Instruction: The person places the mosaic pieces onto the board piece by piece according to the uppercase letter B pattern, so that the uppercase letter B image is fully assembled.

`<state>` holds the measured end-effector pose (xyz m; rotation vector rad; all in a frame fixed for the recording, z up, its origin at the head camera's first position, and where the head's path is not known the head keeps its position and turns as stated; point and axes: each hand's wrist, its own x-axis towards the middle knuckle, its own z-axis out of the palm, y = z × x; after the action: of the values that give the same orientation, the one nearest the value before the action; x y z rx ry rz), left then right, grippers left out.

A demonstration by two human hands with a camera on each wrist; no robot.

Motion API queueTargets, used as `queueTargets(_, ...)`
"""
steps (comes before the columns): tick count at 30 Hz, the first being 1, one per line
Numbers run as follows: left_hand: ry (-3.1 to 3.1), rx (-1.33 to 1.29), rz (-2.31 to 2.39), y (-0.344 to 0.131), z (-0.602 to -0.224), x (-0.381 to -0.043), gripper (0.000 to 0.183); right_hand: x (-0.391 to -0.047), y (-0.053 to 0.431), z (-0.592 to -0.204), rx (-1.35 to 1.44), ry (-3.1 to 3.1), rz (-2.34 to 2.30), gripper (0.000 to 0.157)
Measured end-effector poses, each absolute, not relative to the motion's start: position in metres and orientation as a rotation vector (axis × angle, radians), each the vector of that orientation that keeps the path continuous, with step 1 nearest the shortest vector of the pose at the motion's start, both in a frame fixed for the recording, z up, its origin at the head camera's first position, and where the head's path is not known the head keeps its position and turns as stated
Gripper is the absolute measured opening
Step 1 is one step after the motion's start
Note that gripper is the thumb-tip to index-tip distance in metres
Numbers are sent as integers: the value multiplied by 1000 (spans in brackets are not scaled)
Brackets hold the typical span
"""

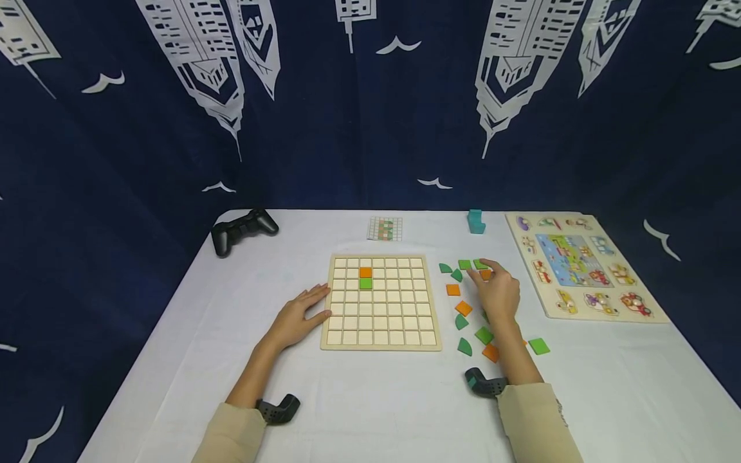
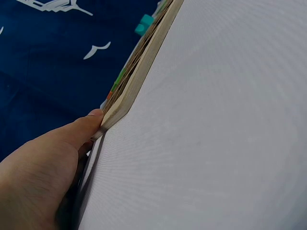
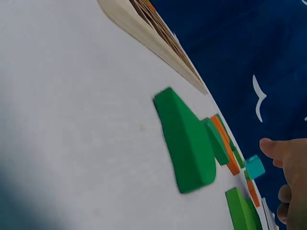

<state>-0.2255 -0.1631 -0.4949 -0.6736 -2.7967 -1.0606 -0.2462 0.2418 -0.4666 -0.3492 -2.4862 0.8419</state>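
Note:
On the left edge of the wooden grid board (image 1: 381,348) rests my left hand (image 1: 293,323), fingers stretched out; in the left wrist view its thumb (image 2: 91,122) meets the board's rim. An orange square tile (image 1: 365,272) and a light green square tile (image 1: 365,283) lie on the grid. Right of the board, my right hand (image 1: 499,294) reaches over loose tiles, thumb and index finger apart around a light green tile (image 1: 478,263) and an orange tile (image 1: 485,274). The right wrist view shows the thumb (image 3: 276,147) with no tile at its tip.
Several green quarter-round tiles (image 1: 465,346), orange squares (image 1: 464,308) and green squares (image 1: 539,346) lie scattered to the right. Behind the board is a printed pattern card (image 1: 384,229). A teal block (image 1: 476,222), a picture puzzle (image 1: 579,296) and a black game controller (image 1: 243,228) surround it.

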Motion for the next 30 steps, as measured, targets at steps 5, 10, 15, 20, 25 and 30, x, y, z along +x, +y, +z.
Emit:
queueTargets(5, -2788, -673, -1061, -163, -495, -225, 56, -246, 250, -469, -510, -2493, 866, 45)
queueTargets(10, -2792, -666, -1062, -163, -495, -225, 56, -248, 254, -473, -581, -2507, 872, 47)
queueTargets(15, -2797, -669, -1064, -163, -496, -225, 56, -248, 257, -478, -588, -2527, 854, 45)
queueTargets(20, -2798, -673, -1067, -163, -495, -225, 55, -248, 257, -477, -603, -2548, 875, 43)
queueTargets(25, -2800, -669, -1071, -164, -495, -225, 55, -247, 256, -475, -619, -2555, 889, 39)
queueTargets(30, -2798, -675, -1063, -164, -495, -225, 55, -247, 256, -475, -614, -2546, 880, 35)
